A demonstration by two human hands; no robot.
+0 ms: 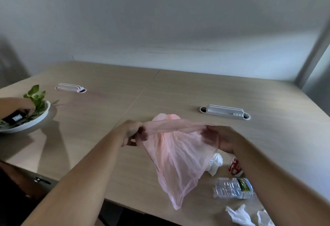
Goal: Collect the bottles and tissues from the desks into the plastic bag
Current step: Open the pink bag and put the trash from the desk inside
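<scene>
Both hands are in the centre of the frame, raised a little above the desk (89, 118), and they hold a thin pink plastic bag (176, 157) between them. The left hand (133, 132) has its fingers curled round the left side of the bag's mouth and grips the bunched film. The right hand (219, 140) pinches the right side of the mouth, and some of its fingers show through the film. The rim is stretched between the two hands. The rest of the bag hangs down toward the near edge of the desk; I cannot tell if its tip touches the wood.

In the lower right a clear water bottle (234, 188) lies on its side on the desk, just right of the bag. Above it stands a red drink container (234, 166), partly hidden by the right forearm. A crumpled tissue (216, 163) lies beside it, partly behind the bag. A second tissue (239, 216) and a third tissue (264, 218) lie at the bottom right.

At the left edge sits a white bowl (34, 123) with a green plant (36, 97), and another person's hand (17, 106) is over it. Two white cable covers are set in the desk, one (71, 88) at the upper left and one (225, 112) right of centre.
</scene>
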